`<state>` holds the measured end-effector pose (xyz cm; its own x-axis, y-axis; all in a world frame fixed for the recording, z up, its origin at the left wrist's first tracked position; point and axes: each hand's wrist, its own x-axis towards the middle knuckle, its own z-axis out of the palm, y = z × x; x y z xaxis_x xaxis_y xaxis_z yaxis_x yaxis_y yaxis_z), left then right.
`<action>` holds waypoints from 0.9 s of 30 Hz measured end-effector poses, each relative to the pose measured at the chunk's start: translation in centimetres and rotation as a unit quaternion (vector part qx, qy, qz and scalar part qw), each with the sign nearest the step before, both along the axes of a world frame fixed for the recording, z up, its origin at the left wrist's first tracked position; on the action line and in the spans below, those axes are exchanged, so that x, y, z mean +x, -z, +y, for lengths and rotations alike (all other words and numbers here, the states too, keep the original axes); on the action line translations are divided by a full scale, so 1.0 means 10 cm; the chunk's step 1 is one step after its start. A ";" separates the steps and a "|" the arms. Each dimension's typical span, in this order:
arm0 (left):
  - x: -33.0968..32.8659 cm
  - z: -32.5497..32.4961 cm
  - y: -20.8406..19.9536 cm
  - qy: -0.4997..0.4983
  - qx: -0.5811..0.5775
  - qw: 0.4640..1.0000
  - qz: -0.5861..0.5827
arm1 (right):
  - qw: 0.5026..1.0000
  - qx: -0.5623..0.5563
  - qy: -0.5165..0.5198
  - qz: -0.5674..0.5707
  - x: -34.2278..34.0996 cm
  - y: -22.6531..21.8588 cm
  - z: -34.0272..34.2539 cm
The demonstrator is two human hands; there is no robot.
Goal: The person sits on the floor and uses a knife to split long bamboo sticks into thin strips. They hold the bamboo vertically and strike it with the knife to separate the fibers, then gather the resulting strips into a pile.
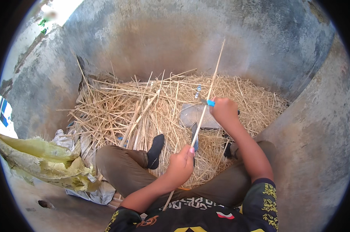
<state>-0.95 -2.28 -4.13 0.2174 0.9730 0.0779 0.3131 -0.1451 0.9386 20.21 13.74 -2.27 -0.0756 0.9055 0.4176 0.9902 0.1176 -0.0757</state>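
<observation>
A long, thin bamboo stick [200,125] slants from my lap up toward the far wall. Wrapped round its lower part is my left hand [179,167], the thumb lying along it. My right hand [224,112] is closed on a small knife [211,103] with a blue handle. Its short dark blade meets or crosses the stick farther up; I cannot tell whether it bites in. Beneath the stick lies a flat greyish block [187,116]. A larger dark blade [194,135] rests by the block's near edge, partly hidden by the stick.
Loose bamboo sticks [105,104] pile up at the left, with fine shavings [256,96] to the right. A torn yellow sack [39,158] stands at the far left. Concrete walls [182,42] enclose the spot. My dark-socked foot [156,151] sits among the shavings.
</observation>
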 end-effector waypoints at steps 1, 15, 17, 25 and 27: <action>0.01 -0.04 -0.01 0.005 0.021 1.000 0.017 | 1.000 -0.016 0.021 -0.001 0.07 -0.07 0.06; 0.04 0.00 0.04 0.010 0.026 0.999 0.041 | 0.997 0.003 0.071 0.016 0.37 -0.02 0.34; 0.03 0.02 0.07 0.016 0.011 1.000 0.013 | 0.998 -0.001 0.061 0.023 0.34 -0.06 0.25; 0.02 0.04 0.15 0.035 -0.037 0.997 -0.063 | 0.999 0.010 0.024 0.034 0.25 0.05 0.11; 0.03 -0.01 0.08 0.029 -0.018 0.998 -0.044 | 0.999 -0.003 0.019 0.026 0.27 0.09 0.17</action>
<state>-0.61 -2.38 -4.98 0.2680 0.9612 0.0651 0.2217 -0.1273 0.9668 22.96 15.43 -3.18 -0.0192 0.9097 0.4148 0.9886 0.0794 -0.1283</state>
